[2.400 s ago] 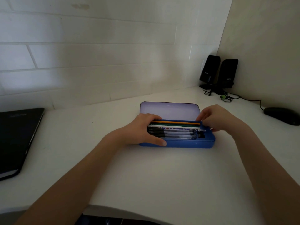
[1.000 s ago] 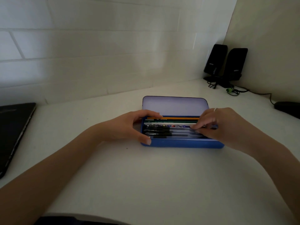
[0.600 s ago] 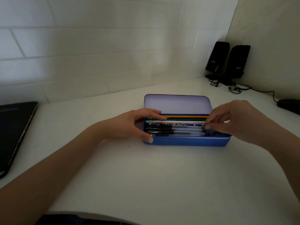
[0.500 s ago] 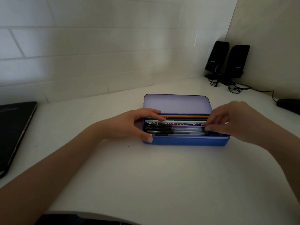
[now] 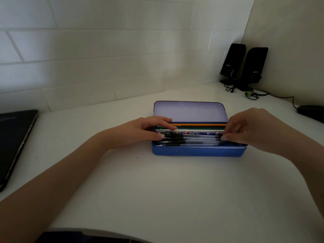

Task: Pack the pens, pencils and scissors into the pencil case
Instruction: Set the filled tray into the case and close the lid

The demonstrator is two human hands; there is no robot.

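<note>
1. The blue pencil case (image 5: 198, 152) sits on the white desk (image 5: 157, 190) straight ahead of the person, its lid (image 5: 189, 111) hinged open and leaning away toward the tiled wall.
2. Pens (image 5: 191, 142) and pencils (image 5: 198, 126) lie flat inside, side by side, with their long axes running left to right, parallel to the front wall of the case. An orange pencil lies at the back, then a green one, a white one and a patterned blue barrel, with clear black-gripped pens nearest the front.
3. The left hand (image 5: 140, 130) rests over the left end of the case, fingers loosely spread on the pen ends, gripping nothing.
4. The right hand (image 5: 249, 128) covers the right end, fingertips pressed to the pen ends; I cannot tell whether it pinches one.
5. No scissors are visible; that end is hidden.
6. Each hand is at its own end, so levelling the row looks like the step in hand.
7. Two black speakers (image 5: 243, 65) carry small white lettering, too small to read.
</note>
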